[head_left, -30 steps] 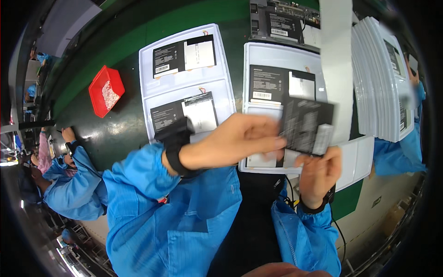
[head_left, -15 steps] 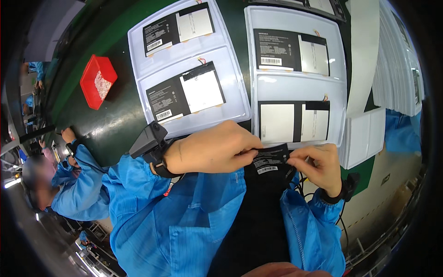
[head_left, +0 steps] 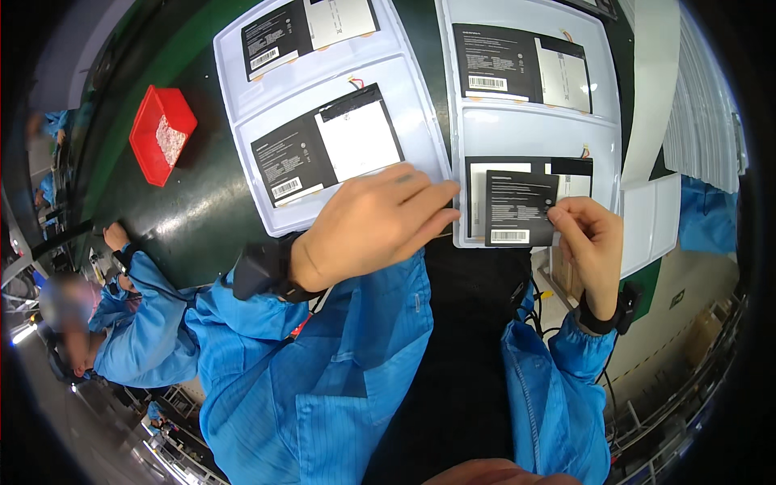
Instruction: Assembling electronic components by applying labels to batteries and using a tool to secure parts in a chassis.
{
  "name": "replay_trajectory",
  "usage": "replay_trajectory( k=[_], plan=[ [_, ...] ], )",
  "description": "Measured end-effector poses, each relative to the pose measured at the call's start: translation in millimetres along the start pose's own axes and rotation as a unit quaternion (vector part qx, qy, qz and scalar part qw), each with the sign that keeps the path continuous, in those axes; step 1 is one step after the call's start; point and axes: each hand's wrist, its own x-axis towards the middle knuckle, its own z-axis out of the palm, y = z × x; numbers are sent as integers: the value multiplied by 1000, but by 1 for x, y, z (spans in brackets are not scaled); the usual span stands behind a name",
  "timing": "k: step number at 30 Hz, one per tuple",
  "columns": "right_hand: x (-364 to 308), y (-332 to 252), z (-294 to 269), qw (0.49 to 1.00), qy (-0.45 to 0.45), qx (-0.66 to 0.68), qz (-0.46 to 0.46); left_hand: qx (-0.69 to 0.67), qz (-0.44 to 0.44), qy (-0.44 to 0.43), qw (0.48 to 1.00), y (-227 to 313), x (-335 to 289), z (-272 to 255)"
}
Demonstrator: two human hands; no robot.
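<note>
My right hand (head_left: 590,234) pinches a black printed label (head_left: 520,212) by its right edge between thumb and fingers. That label hangs over the near battery pack (head_left: 478,190) in the right tray and hides part of its pale cell faces; whether it touches them I cannot tell. My left hand (head_left: 384,218) is empty, with its fingers stretched toward the gap between the trays. Behind it, in the left tray (head_left: 420,145), lies a flat battery pack (head_left: 356,137) with a black label on its left half and a white right half.
Another labelled battery (head_left: 521,69) lies in the far compartment of the right tray (head_left: 533,121), and one (head_left: 303,36) in the left tray's. A red bin (head_left: 166,133) of small pale pieces stands at left. Stacked white trays (head_left: 703,105) rise at right; a co-worker's blue sleeve (head_left: 145,347) shows left.
My right hand has carried the label forward from my lap to above the near right battery. My left hand has let go of the label's other side, its fingers now spread.
</note>
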Motion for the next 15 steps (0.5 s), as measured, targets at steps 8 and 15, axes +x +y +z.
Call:
replay_trajectory(
  k=[8,15],
  plan=[
    [13,-6,14,999,1,-25,25,131,166,35,977,-19,-1,12],
    [15,-3,15,999,-8,-30,11,160,183,34,969,-23,4,17]
  ],
)
